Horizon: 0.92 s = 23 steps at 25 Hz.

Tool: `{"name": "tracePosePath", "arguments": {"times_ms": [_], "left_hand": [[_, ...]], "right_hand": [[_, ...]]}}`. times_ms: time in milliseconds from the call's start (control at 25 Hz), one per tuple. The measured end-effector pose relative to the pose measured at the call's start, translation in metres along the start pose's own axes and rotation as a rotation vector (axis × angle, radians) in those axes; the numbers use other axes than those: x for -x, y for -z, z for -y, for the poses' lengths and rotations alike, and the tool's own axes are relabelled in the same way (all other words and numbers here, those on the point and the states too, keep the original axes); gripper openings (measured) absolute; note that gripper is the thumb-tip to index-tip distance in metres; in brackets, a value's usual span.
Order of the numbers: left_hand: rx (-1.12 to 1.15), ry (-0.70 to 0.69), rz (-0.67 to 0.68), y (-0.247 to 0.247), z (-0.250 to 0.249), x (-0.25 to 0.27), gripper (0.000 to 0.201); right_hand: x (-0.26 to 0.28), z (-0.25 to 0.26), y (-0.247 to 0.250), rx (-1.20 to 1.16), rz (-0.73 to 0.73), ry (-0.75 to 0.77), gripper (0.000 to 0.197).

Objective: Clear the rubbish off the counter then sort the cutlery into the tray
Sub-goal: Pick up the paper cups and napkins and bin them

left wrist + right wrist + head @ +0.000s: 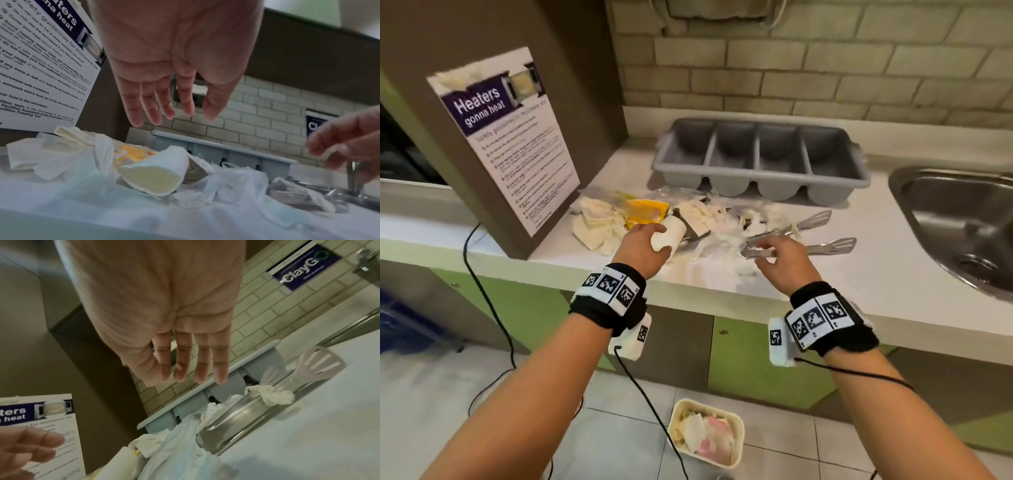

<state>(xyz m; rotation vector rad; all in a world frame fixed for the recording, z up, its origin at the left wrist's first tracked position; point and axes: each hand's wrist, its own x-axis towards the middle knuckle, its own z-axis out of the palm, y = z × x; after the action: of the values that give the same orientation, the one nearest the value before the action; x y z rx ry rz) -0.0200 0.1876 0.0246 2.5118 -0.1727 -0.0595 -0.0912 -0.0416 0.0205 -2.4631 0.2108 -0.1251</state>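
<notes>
A white paper cup (671, 233) (156, 177) lies on its side among crumpled napkins (599, 222) and a yellow wrapper (645, 210) on the white counter. My left hand (654, 240) (174, 113) hovers just over the cup with fingers straight, holding nothing. Two metal tongs (801, 226) (246, 415) lie to the right, with a tissue scrap (273, 394) on them. My right hand (774, 250) (185, 376) is spread above their near end and grips nothing. Behind the heap stands the grey four-compartment cutlery tray (681, 171) (207, 386), with nothing visible in it.
A cream bin (739, 431) with rubbish in it sits on the floor below the counter edge. A steel sink (945, 219) is set into the counter at the right. A brown panel with a poster (510, 137) walls off the left. Thin plastic film (236, 183) lies among the napkins.
</notes>
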Motion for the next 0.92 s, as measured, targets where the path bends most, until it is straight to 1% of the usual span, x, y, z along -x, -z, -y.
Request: {"name": "tracePosePath", "arguments": {"times_ms": [80,200,320,400,480,560,640,800,880,920], "left_hand": [[-0.075,0.026,0.02,-0.004,-0.002,-0.017,0.05],[-0.111,0.042,0.046,-0.008,-0.003,-0.04,0.06],[-0.236,0.05,0.119,-0.014,0.0,-0.056,0.074],[-0.363,0.078,0.185,-0.018,0.002,-0.067,0.089],[-0.402,0.079,0.232,-0.022,0.009,-0.077,0.098],[-0.335,0.052,0.275,-0.025,0.015,-0.082,0.097],[-0.261,0.013,0.298,-0.023,0.021,-0.089,0.092],[-0.156,-0.033,0.236,-0.017,0.031,-0.1,0.08],[-0.171,-0.045,0.213,-0.015,0.035,-0.105,0.078],[-0.187,-0.054,0.211,-0.014,0.036,-0.108,0.078]], "right_hand": [[-0.027,0.004,-0.003,0.041,0.056,0.021,0.031],[-0.065,0.013,-0.012,0.13,0.138,0.064,0.034],[-0.096,0.027,-0.028,0.175,0.167,0.087,0.034],[-0.117,0.041,-0.04,0.208,0.204,0.107,0.041],[-0.134,0.054,-0.051,0.292,0.285,0.121,0.053],[-0.14,0.061,-0.059,0.36,0.35,0.111,0.061],[-0.147,0.066,-0.07,0.393,0.381,0.06,0.061],[-0.156,0.074,-0.08,0.344,0.378,-0.031,0.052],[-0.16,0.078,-0.08,0.318,0.366,-0.063,0.053],[-0.162,0.08,-0.08,0.305,0.334,-0.078,0.054]]}}
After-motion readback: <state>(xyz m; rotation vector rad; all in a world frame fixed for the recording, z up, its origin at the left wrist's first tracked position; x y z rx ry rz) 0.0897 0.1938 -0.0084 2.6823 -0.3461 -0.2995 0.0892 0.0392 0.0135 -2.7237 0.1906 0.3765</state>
